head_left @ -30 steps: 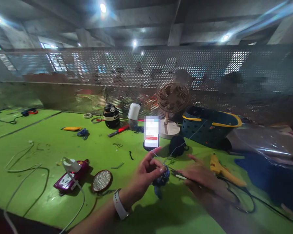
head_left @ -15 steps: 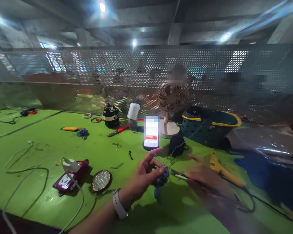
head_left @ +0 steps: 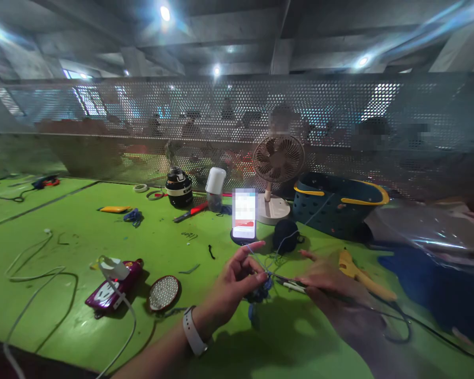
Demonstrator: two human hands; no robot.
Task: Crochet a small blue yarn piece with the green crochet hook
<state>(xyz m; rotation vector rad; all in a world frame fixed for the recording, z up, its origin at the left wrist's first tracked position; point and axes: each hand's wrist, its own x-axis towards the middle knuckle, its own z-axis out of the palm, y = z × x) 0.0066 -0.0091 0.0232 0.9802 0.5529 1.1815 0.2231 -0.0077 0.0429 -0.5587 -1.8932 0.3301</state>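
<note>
My left hand [head_left: 234, 284] pinches a small blue crocheted piece [head_left: 264, 291] between thumb and fingers, its index finger stretched out with light blue yarn [head_left: 280, 247] over it. A pale blue tail [head_left: 253, 313] hangs below the piece. My right hand [head_left: 326, 279], partly smeared, grips a thin metal crochet hook [head_left: 281, 277] whose tip meets the piece by my left thumb. Beside the hook, a white-tipped slim tool [head_left: 294, 287] also sticks out of the right hand. The yarn runs up past a dark round object [head_left: 285, 236] toward the blue basket [head_left: 319, 213].
A lit phone [head_left: 244, 216] stands before a fan [head_left: 278, 160]. At right lie a yellow glue gun [head_left: 365, 279] with its cord and dark blue cloth [head_left: 422, 284]. A purple power strip [head_left: 112, 289] with white cables and a round studded disc [head_left: 164, 293] are at left.
The hook and right hand have shifted slightly, and the crocheted piece has tilted a little in my left fingers. Both hands keep their hold; the view has drifted very slightly.
</note>
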